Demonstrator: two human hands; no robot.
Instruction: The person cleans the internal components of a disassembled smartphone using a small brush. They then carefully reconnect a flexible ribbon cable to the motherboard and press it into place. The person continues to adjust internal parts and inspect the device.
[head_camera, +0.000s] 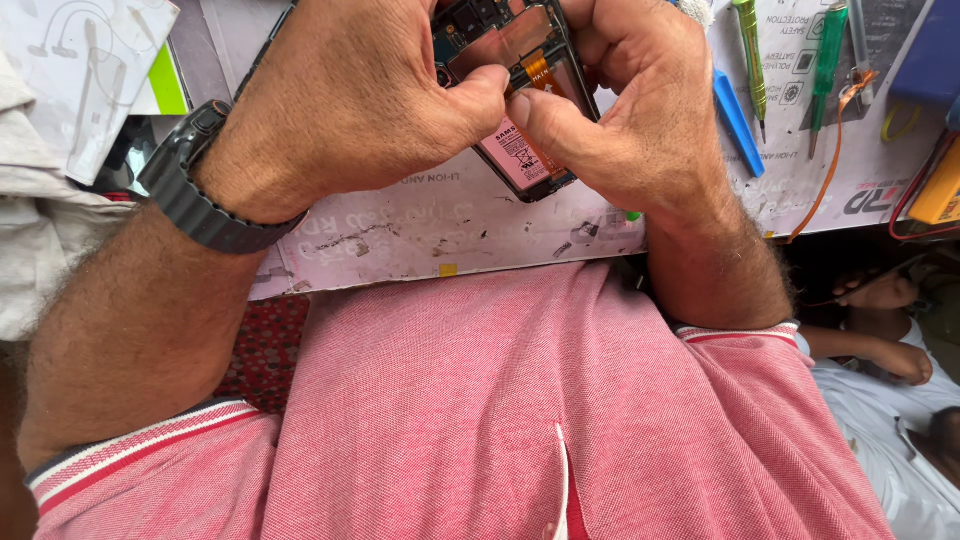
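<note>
Screwdrivers (752, 60), blue pry tool (738, 122) crowd right; mat (420, 225) near edge bare.

opened phone (520, 100) top cut off by edge (fingers cover its sides), label illegible

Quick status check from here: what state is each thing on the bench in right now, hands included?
Phone: back cover off, battery and orange flex cable exposed, held above the mat.
Left hand: gripping the phone, thumb pressed at the flex cable.
Right hand: gripping the phone, thumb meeting the left thumb.
Wristwatch: strapped on the left wrist.
Green screwdrivers: lying on the mat, untouched.
Blue pry tool: lying flat beside the right hand.
Work mat: stained, scuffed.
</note>
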